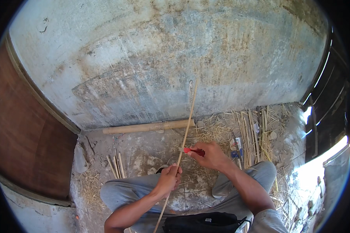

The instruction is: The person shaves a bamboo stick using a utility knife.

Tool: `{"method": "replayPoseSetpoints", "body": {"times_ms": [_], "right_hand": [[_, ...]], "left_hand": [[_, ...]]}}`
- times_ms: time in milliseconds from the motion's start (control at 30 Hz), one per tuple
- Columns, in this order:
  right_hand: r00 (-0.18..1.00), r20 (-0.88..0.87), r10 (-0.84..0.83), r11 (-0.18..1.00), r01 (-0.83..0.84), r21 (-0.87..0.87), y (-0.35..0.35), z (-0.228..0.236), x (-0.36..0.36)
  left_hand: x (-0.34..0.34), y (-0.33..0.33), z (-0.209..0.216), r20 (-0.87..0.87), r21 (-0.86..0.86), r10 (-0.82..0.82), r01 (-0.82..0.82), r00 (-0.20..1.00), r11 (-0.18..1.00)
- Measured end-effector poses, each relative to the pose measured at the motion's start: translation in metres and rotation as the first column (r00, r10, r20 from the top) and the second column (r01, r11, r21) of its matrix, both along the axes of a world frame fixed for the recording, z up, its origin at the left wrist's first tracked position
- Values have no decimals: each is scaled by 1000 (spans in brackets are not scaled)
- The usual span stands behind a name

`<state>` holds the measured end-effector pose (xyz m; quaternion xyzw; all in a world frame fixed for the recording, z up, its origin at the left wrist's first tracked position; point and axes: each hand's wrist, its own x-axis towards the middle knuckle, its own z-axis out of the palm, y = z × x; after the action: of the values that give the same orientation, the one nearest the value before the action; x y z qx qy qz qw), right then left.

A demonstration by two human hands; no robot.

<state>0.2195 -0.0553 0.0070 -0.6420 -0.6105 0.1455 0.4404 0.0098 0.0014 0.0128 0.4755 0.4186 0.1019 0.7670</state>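
Observation:
A long, thin bamboo strip (188, 124) slants up from between my legs toward the wall. My left hand (169, 178) is closed around its lower part, above my left knee. In my right hand (210, 154) is a red-handled utility knife (193, 151), gripped with the fingers wrapped round the handle. Its short blade points left and meets the strip, or lies just in front of it, a little above my left hand. The exact contact is too small to make out.
A thick bamboo pole (147, 127) lies along the wall's foot. Split bamboo strips (249, 136) are bundled at the right, beside a small packet (235, 144). Shorter sticks (116, 166) lie left of my knee. Shavings (212, 134) litter the floor. A brown door (27, 132) stands at the left.

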Motion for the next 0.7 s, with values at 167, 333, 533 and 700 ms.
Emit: {"method": "replayPoseSetpoints", "body": {"times_ms": [167, 333, 533, 700], "right_hand": [[998, 46, -34, 999, 34, 8, 1, 0, -1], [984, 100, -146, 988, 140, 68, 5, 1, 15], [980, 45, -195, 978, 191, 84, 6, 8, 20], [976, 86, -201, 974, 189, 122, 8, 4, 21]], "left_hand": [[1, 0, -1, -11, -6, 6, -6, 1000, 1000], [-5, -8, -10, 12, -29, -34, 35, 999, 999], [-4, -8, -11, 23, 65, -21, 19, 1000, 998], [-2, -9, -8, 36, 62, -7, 5, 999, 998]]}}
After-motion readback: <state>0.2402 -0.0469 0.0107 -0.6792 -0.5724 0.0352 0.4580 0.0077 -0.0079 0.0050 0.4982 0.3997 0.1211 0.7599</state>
